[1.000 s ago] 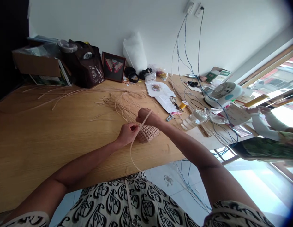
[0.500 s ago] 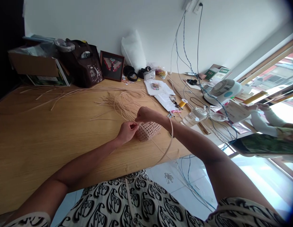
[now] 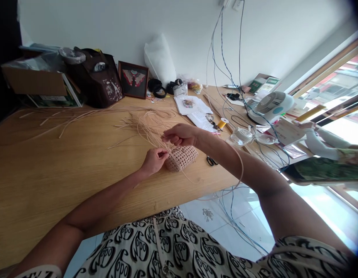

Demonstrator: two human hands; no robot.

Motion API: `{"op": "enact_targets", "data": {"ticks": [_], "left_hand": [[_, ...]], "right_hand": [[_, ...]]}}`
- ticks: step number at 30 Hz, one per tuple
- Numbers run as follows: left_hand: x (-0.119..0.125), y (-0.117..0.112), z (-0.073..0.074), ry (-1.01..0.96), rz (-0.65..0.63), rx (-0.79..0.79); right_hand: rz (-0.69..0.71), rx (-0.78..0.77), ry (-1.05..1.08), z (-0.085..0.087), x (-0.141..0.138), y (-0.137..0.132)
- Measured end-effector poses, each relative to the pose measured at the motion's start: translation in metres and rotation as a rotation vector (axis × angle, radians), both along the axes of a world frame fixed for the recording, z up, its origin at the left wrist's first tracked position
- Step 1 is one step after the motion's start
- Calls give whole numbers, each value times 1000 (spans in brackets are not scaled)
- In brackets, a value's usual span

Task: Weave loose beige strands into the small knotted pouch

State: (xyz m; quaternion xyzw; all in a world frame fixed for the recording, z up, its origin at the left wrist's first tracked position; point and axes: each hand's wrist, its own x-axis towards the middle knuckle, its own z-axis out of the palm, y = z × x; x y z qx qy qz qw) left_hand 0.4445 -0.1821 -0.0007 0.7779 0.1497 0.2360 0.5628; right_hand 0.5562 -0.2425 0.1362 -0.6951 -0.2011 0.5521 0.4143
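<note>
A small woven piece (image 3: 183,158) of pale tan cane, closely knotted like a little basket, lies on the wooden table (image 3: 80,166). My left hand (image 3: 154,160) is closed at its left edge, thumb and forefinger pinching the strands where they leave the weave. Just above the piece is my right hand (image 3: 180,135), fingers curled together around what looks like a thin cane strand; the grip itself is partly hidden. One long cane strand (image 3: 242,170) loops past my right forearm and hangs over the table's front edge. Loose strands (image 3: 150,123) fan out behind my hands.
Black scissors (image 3: 212,161) lie right of the weave. Farther right are a yellow thread spool (image 3: 223,122), a glass teapot (image 3: 241,137), a white fan (image 3: 271,107) and cables. A bag (image 3: 95,77) and framed moth (image 3: 133,80) stand behind. Another person's sleeved arm (image 3: 314,141) is at right.
My right hand has lifted and turned slightly, uncovering more of the weave and the scissors. The strand's loop has swung right along my forearm. My left hand keeps its pinch.
</note>
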Motion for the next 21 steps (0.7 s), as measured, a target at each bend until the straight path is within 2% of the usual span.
{"op": "enact_targets", "data": {"ticks": [2,5,7,8,10,12,15,17,21], "left_hand": [[-2,-4,0,39,-16,4],[-3,-7,-1,45,-36,-26],[-2,-7,-3,35,-34,-77],[0,-6,-4,35,-31,-121],[3,-3,-6,51,-23,-250],[6,0,-6,72,-20,-400],[8,6,-4,79,-34,-565],[8,10,-2,78,-40,-636],[8,17,1,74,-83,-727]], "right_hand": [[-28,136,-21,18,2,10],[-85,418,-214,42,7,29],[-93,518,-393,48,11,40],[-72,513,-473,47,12,43],[25,431,-572,36,12,43],[175,347,-615,18,10,34],[342,341,-794,-11,4,9],[367,330,-954,-27,0,-12],[326,282,-1256,-49,-6,-43]]}}
